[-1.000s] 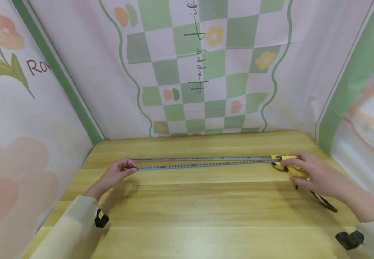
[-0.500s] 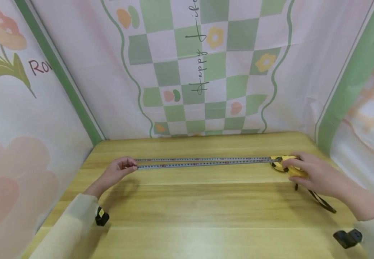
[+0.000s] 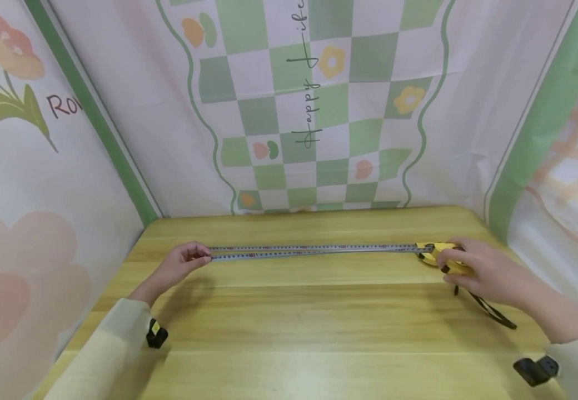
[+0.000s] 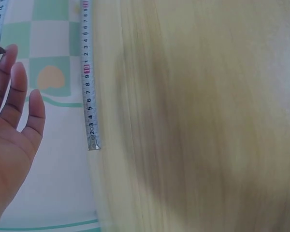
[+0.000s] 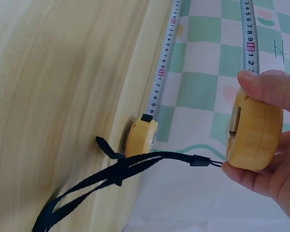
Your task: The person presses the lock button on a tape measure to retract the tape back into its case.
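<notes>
Right hand (image 3: pixel 491 272): my fingers curled round chunky yellow plastic tape-measure case (image 5: pixel 255 130); black woven strap (image 5: pixel 111 176) trailing beside them. Left hand (image 3: pixel 181 262): pinching hooked end of its silver, numbered metal blade (image 3: pixel 251 256), though wrist view crops fingers. Drawing-out between my hands looks done; winding-in not yet. Just beyond fingers, second yellow tape measure (image 5: pixel 141 137), also drawn out, on pale wooden table (image 3: pixel 289 316).

High head view — nearer wrist views
</notes>
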Tool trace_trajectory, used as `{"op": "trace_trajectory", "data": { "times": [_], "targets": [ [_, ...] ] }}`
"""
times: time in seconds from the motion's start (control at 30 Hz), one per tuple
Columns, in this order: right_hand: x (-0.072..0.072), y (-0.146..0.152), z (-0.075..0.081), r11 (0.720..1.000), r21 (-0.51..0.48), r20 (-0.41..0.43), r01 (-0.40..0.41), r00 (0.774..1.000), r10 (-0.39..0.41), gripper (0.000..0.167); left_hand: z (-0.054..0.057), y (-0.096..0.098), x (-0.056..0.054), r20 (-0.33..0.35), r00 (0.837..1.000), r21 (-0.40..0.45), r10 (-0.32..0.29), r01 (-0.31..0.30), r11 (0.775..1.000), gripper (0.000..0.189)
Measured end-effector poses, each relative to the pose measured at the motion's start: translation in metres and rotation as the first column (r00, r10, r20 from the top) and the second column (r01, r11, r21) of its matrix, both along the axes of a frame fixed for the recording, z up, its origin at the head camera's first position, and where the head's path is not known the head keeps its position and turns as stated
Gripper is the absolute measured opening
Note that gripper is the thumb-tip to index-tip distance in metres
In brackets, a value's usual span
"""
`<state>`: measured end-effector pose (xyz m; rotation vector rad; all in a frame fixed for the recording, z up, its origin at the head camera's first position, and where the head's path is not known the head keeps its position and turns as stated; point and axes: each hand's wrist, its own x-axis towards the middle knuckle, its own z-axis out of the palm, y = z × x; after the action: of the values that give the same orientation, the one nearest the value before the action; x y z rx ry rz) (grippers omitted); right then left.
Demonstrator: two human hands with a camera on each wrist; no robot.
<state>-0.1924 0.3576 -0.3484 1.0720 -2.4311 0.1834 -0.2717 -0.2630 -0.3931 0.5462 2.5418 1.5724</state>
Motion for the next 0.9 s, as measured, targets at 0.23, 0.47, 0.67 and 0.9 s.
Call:
{"op": "trace_trajectory", "data": {
  "times": [0.23,0.47,0.67,0.9],
  "targets": [
    [0.004,-0.001,0.003,0.989,-0.042,0.191,0.145,0.972,-0.135,0.073,0.001,-0.001,0.001,-0.007,1.000,-0.016,-0.003,0.003,1.000,0.028],
    [0.005,0.005,0.004,0.969,-0.099,0.307,0.225,0.934,-0.186,0.075,0.002,-0.001,0.001,0.009,1.000,0.003,-0.003,0.003,1.000,0.032],
    [0.006,0.008,0.004,0.964,-0.098,0.283,0.249,0.935,-0.213,0.071,0.002,0.000,0.001,-0.007,1.000,0.009,-0.010,0.010,1.000,0.027],
    [0.005,0.012,0.000,0.953,-0.152,0.315,0.262,0.927,-0.204,0.071,0.003,0.000,0.002,-0.002,1.000,0.011,-0.011,0.011,1.000,0.023]
  ]
}}
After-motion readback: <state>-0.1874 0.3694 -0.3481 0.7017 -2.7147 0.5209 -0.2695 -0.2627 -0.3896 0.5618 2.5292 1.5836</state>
